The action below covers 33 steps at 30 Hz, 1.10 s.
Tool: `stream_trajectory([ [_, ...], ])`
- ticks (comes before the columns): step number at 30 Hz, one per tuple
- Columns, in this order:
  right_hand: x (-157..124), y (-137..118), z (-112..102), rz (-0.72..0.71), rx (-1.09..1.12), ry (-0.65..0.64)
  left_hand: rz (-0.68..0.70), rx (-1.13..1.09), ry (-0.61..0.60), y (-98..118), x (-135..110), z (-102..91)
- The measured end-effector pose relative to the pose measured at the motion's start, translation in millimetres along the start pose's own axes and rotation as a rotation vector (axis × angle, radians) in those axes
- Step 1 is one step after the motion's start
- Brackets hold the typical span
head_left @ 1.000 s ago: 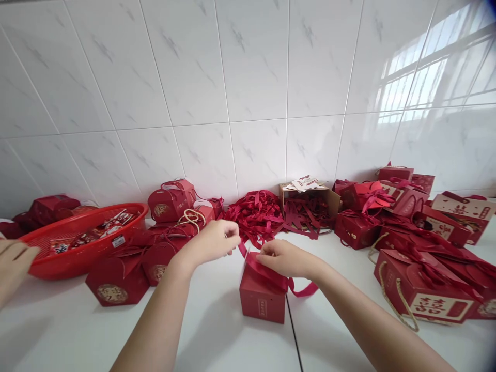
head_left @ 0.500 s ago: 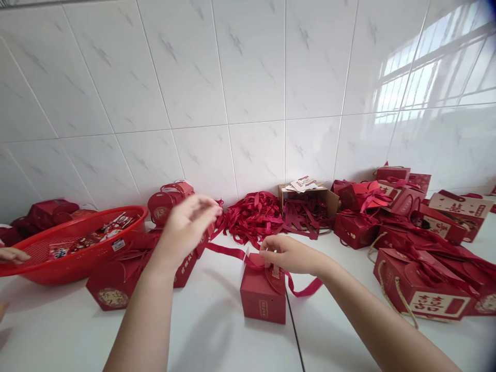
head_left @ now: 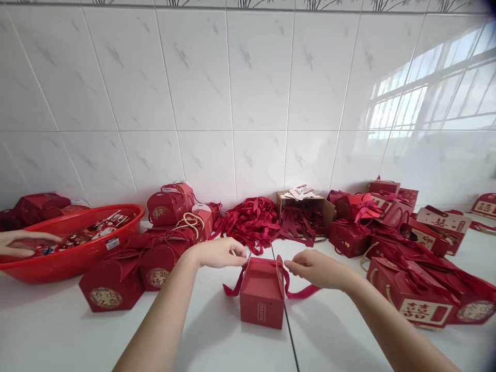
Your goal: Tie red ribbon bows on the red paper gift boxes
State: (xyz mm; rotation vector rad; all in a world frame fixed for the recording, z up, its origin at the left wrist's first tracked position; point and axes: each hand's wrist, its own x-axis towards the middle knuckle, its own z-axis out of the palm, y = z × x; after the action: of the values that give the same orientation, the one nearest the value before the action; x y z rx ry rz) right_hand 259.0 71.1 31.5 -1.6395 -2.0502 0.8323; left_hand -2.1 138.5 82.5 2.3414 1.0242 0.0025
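Observation:
A small red gift box (head_left: 262, 297) stands on the white table (head_left: 217, 336) in front of me. A red ribbon (head_left: 298, 293) runs through its top flaps and trails off both sides. My left hand (head_left: 219, 252) is closed in a pinch on the ribbon at the box's upper left corner. At the box's upper right, my right hand (head_left: 318, 268) pinches the ribbon beside the raised round flap.
A red basket (head_left: 73, 256) of sweets sits at the left, with another person's hand (head_left: 21, 243) reaching into it. Finished red boxes (head_left: 127, 271) lie beside it. A heap of loose ribbons (head_left: 253, 219), a cardboard box (head_left: 306, 204) and several more red boxes (head_left: 411, 294) fill the back and right.
My left hand came back down from the raised pull and now pinches the ribbon at the box's left. My right hand shifted off the top to the right side. The box flaps stand up.

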Motion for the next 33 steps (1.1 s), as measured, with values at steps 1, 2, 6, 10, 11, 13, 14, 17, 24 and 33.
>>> stream_trajectory([
  [1,0.8,2.8,4.2,-0.002,0.004,-0.008,0.012,-0.002,-0.007,-0.1,0.9,0.5],
  [2,1.9,4.5,7.8,-0.010,0.024,-0.019,0.019,-0.006,-0.012,0.1,1.5,1.2],
  [6,4.9,2.8,16.6,-0.030,0.303,-0.136,0.011,-0.002,-0.014,2.1,3.7,5.2],
  [10,4.7,2.1,20.0,-0.056,0.513,-0.212,-0.026,0.039,-0.014,3.8,11.1,13.5],
  [11,5.1,3.1,21.0,-0.055,0.508,-0.210,-0.038,0.051,-0.019,3.6,13.8,15.7],
  [13,6.8,5.8,23.1,-0.030,0.472,-0.196,-0.062,0.070,-0.025,2.0,19.3,19.0],
  [14,7.9,7.3,24.3,-0.021,0.467,-0.185,-0.072,0.075,-0.022,0.8,21.5,19.9],
  [17,9.2,12.5,27.0,-0.018,0.612,-0.185,-0.087,0.064,-0.004,-3.8,24.9,21.0],
  [24,-5.9,38.5,26.3,0.049,0.911,-0.159,-0.105,-0.128,0.051,-5.7,14.3,42.3],
  [33,-13.7,59.5,34.6,-0.039,0.389,0.410,-0.140,-0.690,0.019,8.0,-12.5,82.7],
])
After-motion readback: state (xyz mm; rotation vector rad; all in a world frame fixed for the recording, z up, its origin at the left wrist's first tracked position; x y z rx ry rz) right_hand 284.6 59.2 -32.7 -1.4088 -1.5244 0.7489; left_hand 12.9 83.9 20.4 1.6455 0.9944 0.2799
